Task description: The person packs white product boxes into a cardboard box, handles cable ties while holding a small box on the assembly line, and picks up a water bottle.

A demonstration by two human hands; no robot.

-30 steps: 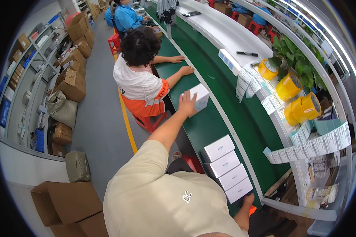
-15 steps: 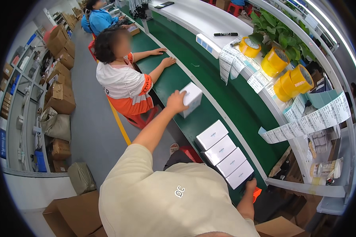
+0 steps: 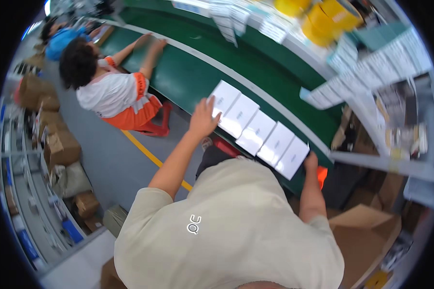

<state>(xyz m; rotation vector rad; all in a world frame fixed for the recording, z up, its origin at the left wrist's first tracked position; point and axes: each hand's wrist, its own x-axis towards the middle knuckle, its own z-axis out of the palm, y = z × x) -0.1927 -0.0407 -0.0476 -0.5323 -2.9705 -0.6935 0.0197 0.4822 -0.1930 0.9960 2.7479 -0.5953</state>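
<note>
Several white boxes lie side by side in a slanting row on the green worktop (image 3: 181,79). My left hand (image 3: 205,118) rests against the left end of the leftmost white box (image 3: 226,96), its fingers spread and touching the edge. At the other end of the row, my right hand (image 3: 311,162) is beside the rightmost white box (image 3: 292,158). Its fingers are mostly hidden but look curled round something dark. An orange piece (image 3: 322,177) shows next to that wrist.
A seated co-worker (image 3: 106,89) in white and orange has both arms on the worktop at the left. Yellow tape rolls (image 3: 330,21) and a strip of printed labels (image 3: 371,72) are on the shelf at the far right. An open carton (image 3: 364,233) stands at my right.
My left hand has brought the separate white box to the row's left end and loosened its grip. The view has turned, and the co-worker's hands have moved.
</note>
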